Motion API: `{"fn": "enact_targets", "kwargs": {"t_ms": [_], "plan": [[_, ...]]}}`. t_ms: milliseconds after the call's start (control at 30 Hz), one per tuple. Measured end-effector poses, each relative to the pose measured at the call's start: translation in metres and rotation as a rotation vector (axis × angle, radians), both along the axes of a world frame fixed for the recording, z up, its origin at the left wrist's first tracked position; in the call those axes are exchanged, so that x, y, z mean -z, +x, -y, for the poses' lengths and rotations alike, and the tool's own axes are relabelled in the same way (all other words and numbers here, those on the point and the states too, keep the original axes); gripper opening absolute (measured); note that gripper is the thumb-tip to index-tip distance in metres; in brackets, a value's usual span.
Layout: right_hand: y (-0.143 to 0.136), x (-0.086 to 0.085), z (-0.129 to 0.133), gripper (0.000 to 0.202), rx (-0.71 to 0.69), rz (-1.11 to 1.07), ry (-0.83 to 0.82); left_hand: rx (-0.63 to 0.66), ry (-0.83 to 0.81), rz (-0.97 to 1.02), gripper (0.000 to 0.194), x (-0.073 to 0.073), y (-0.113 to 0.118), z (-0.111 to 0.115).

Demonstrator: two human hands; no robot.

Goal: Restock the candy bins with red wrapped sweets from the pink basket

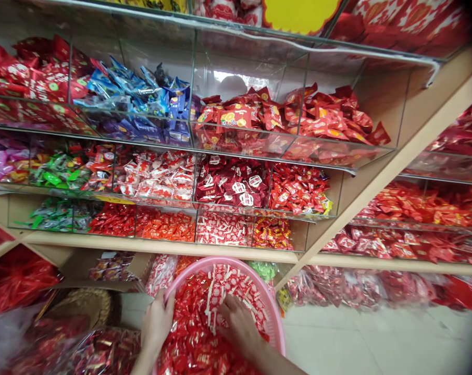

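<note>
L hand [157, 322] gripped the rim of the round pink plastic basket [277, 325], low centre, below the clear acrylic candy bins [236, 156]. R hand [238, 325] lay in its red-and-white wrapped sweets [205, 323], fingers bent; closed on any? Couldn't tell.

A pink basket [275, 317] holds red sweets [193, 338] and red-and-white patterned ones [224, 286]; shelf bins show blue wrappers [142, 94] and green wrappers [60, 174].
</note>
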State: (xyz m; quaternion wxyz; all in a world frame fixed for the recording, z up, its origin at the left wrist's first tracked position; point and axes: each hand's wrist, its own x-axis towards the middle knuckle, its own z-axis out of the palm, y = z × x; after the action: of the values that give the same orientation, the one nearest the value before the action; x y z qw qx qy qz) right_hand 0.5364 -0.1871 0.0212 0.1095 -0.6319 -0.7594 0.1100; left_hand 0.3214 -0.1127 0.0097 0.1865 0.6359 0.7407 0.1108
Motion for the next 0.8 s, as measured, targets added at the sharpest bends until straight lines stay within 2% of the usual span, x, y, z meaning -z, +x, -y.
{"fn": "enact_targets", "kwargs": {"t_ms": [100,300,467,600,733,800], "plan": [[-0.002,0.004,0.007,0.020,-0.016,-0.001,-0.007,-0.002,0.007,-0.010,0.042,-0.001,0.001,0.000],[-0.014,0.015,0.012,0.031,-0.081,0.007,-0.014,-0.003,0.007,0.000,0.043,-0.003,0.001,0.001],[-0.017,0.020,0.005,0.023,-0.041,0.084,-0.016,-0.002,0.002,-0.012,0.044,-0.002,0.001,0.001],[-0.017,0.031,0.002,0.021,-0.060,0.131,0.031,-0.003,-0.008,-0.015,0.043,-0.003,0.001,0.000],[-0.018,0.043,0.003,0.005,-0.071,0.153,0.083,-0.006,-0.043,-0.009,0.043,-0.006,0.002,0.000],[-0.018,0.043,0.003,0.003,-0.078,0.152,0.101,-0.001,-0.046,-0.003,0.043,-0.008,0.002,0.000]]}}
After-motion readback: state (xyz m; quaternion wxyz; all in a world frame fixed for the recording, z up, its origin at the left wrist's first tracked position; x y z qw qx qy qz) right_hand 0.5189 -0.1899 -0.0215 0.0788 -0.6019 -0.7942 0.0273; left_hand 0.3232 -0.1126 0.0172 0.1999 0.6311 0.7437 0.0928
